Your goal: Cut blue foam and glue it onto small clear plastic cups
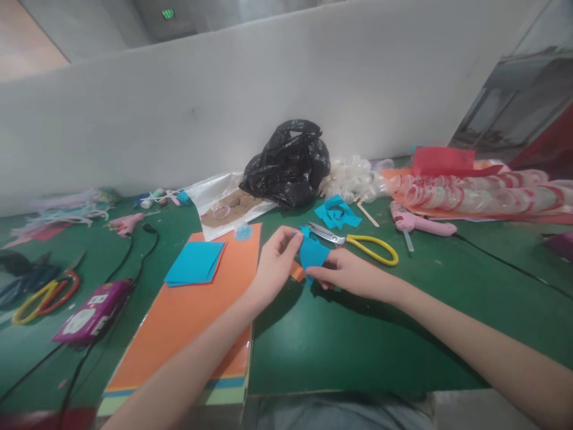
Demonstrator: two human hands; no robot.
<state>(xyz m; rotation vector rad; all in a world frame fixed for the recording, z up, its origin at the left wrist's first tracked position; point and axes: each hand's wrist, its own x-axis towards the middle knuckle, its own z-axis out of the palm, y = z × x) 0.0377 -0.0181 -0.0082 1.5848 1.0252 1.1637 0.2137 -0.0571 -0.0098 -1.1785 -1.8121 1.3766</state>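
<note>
Blue paper (314,252) sits between the person's two hands, over the middle of a broad green table (371,352) that runs back to a pale partition (224,107). From where I'm standing, the next biggest thing is a pile of orange sheets (179,328) near the left forearm, then a black plastic bag (290,161) slumped beyond the hands. A pink glue gun (423,225) lies off to the right; yellow-handled scissors (345,240) rest just past the right hand (349,272), blades pointing towards the paper, though I can't tell whether they touch it. Smaller still, a stack of blue squares (196,263) sits on the orange pile, and crumpled blue scraps (338,213) lie behind the scissors. What matters most is how the piece sits in the grip: neither hand is nearer, since the left hand (278,257) pinches its upper left edge between thumb and fingertips, while the right has thumb and fingers closed on its lower right. Its long axis seems to slant away from the body, though fingers cover too much to be sure, and the wide middle shows bare between the two pinches.
</note>
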